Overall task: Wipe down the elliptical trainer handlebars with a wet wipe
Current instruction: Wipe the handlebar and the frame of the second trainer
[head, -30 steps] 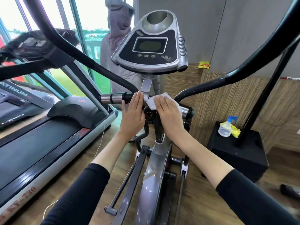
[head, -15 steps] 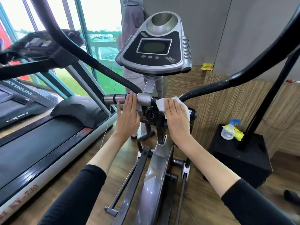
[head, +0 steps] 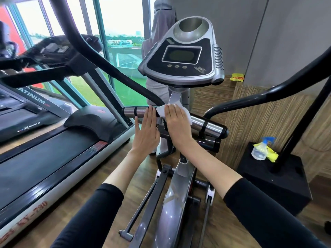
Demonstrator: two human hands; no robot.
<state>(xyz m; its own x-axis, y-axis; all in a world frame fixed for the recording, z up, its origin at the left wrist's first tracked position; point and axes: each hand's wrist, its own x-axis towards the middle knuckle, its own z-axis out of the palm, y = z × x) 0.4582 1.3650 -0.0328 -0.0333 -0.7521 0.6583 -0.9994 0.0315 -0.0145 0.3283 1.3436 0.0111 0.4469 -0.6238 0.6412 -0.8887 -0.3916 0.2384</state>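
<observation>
The elliptical's short fixed handlebar (head: 207,124) is a silver-sleeved bar under the console (head: 182,56). My right hand (head: 176,122) lies flat over a white wet wipe (head: 187,115), pressing it on the bar's middle by the centre post. My left hand (head: 146,129) is flat with straight fingers, its fingertips against the bar's left silver sleeve (head: 132,111). Two long black swing handlebars rise past me, one on the left (head: 100,58) and one on the right (head: 268,92).
A treadmill (head: 53,158) stands close on the left. A person in grey (head: 161,33) stands behind the console by the window. On the right, a black box (head: 279,178) carries a spray bottle (head: 259,149) and a yellow cloth.
My right hand slid the wipe left along the bar toward the centre post, uncovering the right silver sleeve. My left hand stayed flat against the left sleeve.
</observation>
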